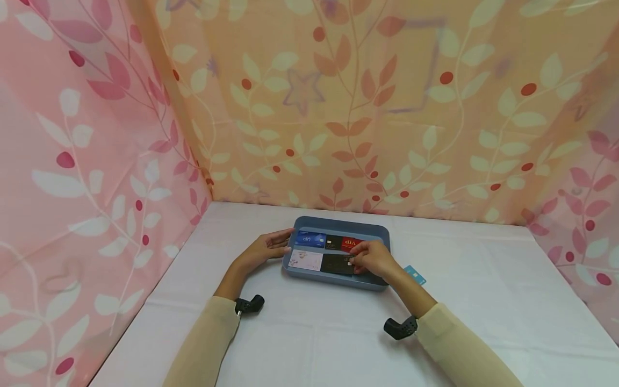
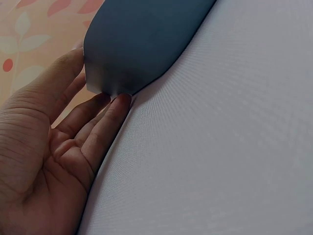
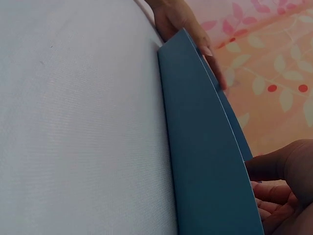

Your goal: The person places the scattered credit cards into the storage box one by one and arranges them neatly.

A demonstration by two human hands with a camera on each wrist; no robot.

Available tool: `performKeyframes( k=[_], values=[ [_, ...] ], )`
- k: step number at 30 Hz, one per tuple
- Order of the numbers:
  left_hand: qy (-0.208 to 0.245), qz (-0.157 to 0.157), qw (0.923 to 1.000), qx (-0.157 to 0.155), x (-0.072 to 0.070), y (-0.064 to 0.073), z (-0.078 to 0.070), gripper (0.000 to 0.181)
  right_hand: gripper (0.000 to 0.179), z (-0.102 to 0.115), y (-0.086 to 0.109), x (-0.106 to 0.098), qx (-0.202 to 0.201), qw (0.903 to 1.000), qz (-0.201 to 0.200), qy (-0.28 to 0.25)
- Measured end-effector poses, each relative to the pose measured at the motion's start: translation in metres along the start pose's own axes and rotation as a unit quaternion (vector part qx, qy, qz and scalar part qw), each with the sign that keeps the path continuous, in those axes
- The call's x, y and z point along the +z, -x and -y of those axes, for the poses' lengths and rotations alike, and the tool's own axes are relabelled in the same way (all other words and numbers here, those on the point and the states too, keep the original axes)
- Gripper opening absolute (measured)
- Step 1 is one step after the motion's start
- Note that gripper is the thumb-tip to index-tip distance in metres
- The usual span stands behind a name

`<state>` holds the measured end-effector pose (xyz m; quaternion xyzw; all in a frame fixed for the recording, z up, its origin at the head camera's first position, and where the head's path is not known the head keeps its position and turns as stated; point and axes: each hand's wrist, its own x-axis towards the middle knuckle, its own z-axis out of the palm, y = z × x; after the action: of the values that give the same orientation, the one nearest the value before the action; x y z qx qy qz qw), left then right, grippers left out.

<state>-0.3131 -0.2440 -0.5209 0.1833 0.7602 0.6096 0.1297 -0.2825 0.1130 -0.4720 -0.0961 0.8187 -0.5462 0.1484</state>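
A blue-grey tray (image 1: pixel 336 281) lies on the white table with several cards in it. A blue card (image 1: pixel 310 239), a black-and-gold card (image 1: pixel 333 242) and a red VIP card (image 1: pixel 349 244) form its far row. Nearer lie a pale floral card (image 1: pixel 306 260) and a black card (image 1: pixel 336 263). My left hand (image 1: pixel 263 249) touches the tray's left end with fairly straight fingers, the fingertips (image 2: pixel 122 100) against its outer wall. My right hand (image 1: pixel 374 258) reaches over the right part and pinches the black card's right end; its fingertips are hidden behind the tray wall in the right wrist view.
A light-blue card (image 1: pixel 415 274) lies on the table right of the tray, partly behind my right forearm. White cloth (image 1: pixel 309 333) covers the table. A patterned curtain (image 1: pixel 358 107) stands behind it, with pink fabric (image 1: pixel 87 161) at the left.
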Motion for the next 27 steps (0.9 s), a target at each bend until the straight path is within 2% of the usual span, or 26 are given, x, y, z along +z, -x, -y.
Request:
performKeyframes(
  k=[11, 20, 27],
  values=[
    [0.002, 0.003, 1.0000, 0.005, -0.001, 0.001, 0.002, 0.066, 0.023, 0.009, 0.004, 0.005, 0.001, 0.9963, -0.034, 0.079],
    [0.001, 0.007, 1.0000, 0.006, -0.002, -0.001, 0.001, 0.065, 0.025, 0.014, 0.005, 0.005, -0.029, 0.9902, -0.038, 0.132],
    [-0.002, 0.005, 1.0000, -0.002, -0.001, 0.000, -0.001, 0.065, 0.026, 0.015, 0.006, 0.005, -0.034, 0.9845, -0.037, 0.168]
  ],
)
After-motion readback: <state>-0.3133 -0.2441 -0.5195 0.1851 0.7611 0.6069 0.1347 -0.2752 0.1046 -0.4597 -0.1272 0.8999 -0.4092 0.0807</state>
